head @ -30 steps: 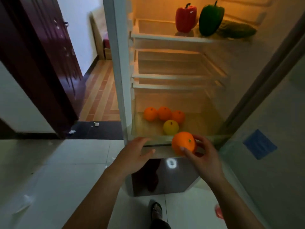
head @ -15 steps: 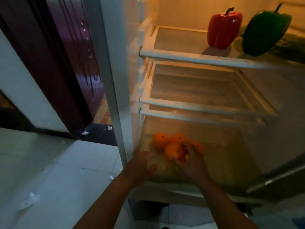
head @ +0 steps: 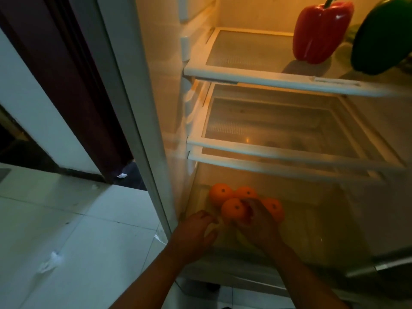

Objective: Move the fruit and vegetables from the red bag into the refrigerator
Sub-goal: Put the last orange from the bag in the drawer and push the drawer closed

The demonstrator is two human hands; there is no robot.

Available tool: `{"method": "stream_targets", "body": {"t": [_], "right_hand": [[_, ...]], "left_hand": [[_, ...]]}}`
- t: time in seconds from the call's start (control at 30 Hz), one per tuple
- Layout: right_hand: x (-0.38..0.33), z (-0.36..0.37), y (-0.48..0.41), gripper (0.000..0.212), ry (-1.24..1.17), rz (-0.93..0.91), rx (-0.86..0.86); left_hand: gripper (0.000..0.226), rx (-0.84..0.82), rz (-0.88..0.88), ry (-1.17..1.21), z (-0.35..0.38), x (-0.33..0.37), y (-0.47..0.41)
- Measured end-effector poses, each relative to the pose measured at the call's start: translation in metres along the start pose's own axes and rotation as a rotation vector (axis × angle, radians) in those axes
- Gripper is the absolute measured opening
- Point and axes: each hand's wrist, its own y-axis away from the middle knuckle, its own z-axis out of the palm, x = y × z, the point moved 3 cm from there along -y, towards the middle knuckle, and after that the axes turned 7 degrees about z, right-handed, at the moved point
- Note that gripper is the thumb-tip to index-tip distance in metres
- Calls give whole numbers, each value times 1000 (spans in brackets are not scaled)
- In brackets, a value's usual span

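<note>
The refrigerator stands open in front of me. My right hand (head: 258, 221) reaches into the bottom drawer (head: 334, 230) and holds an orange (head: 234, 209) among three other oranges (head: 221, 193) lying there. A yellow fruit is mostly hidden under that hand. My left hand (head: 196, 233) rests at the drawer's front left corner with fingers apart, holding nothing. On the top shelf (head: 256, 74) stand a red pepper (head: 321, 30) and a green pepper (head: 383, 36). The red bag is out of view.
Two bare glass shelves (head: 278, 130) sit between the top shelf and the drawer. The refrigerator's left wall (head: 138, 108) rises beside my left arm. A dark wooden door frame (head: 73, 85) and pale floor tiles (head: 66, 241) with paper scraps lie to the left.
My right hand has carried the orange from outside the drawer's front edge down into the drawer beside the other oranges. The camera has moved closer and lower.
</note>
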Motion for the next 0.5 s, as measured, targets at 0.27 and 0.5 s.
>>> {"method": "stream_targets", "body": {"t": [0.27, 0.5], "right_hand": [[3, 17, 8, 88, -99, 81, -145], [-2, 11, 5, 72, -94, 140, -95]], "left_hand": [[28, 21, 56, -12, 10, -8, 6], [23, 80, 96, 24, 2, -6, 4]]}}
